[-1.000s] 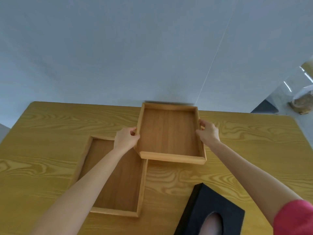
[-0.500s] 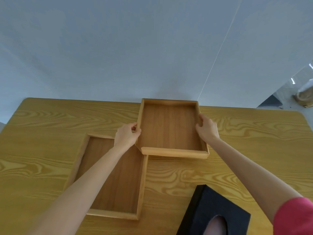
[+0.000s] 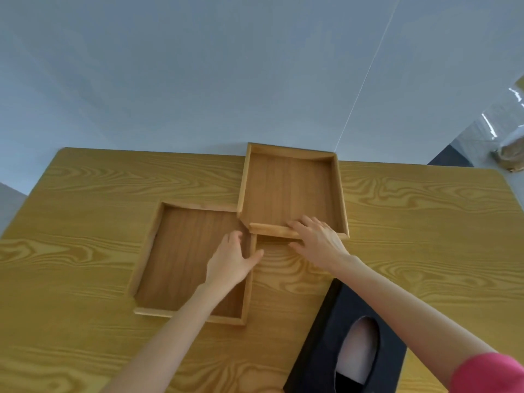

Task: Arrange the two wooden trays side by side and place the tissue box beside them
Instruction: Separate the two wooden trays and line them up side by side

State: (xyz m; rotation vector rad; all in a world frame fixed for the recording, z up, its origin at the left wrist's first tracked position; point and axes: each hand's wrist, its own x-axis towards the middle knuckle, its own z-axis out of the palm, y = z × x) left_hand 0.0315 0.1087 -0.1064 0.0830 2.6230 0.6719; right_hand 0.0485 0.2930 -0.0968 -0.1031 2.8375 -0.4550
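Two shallow wooden trays lie on the wooden table. The near tray sits left of centre. The far tray rests behind and to its right, reaching the table's back edge; their corners meet. My left hand grips the near tray's right rim, fingers inside and thumb outside. My right hand holds the far tray's front rim, fingers over it and thumb underneath. A black tissue box with an oval opening lies at the front right, partly under my right forearm.
A pale wall stands directly behind the table's back edge. Off the table at the far right, a clear bag lies on the floor. Bare tabletop stretches along the left side and to the right of the far tray.
The far tray, held by its sides before, now rests flat on the table. My left hand moved to the near tray's right rim, my right hand to the far tray's front rim.
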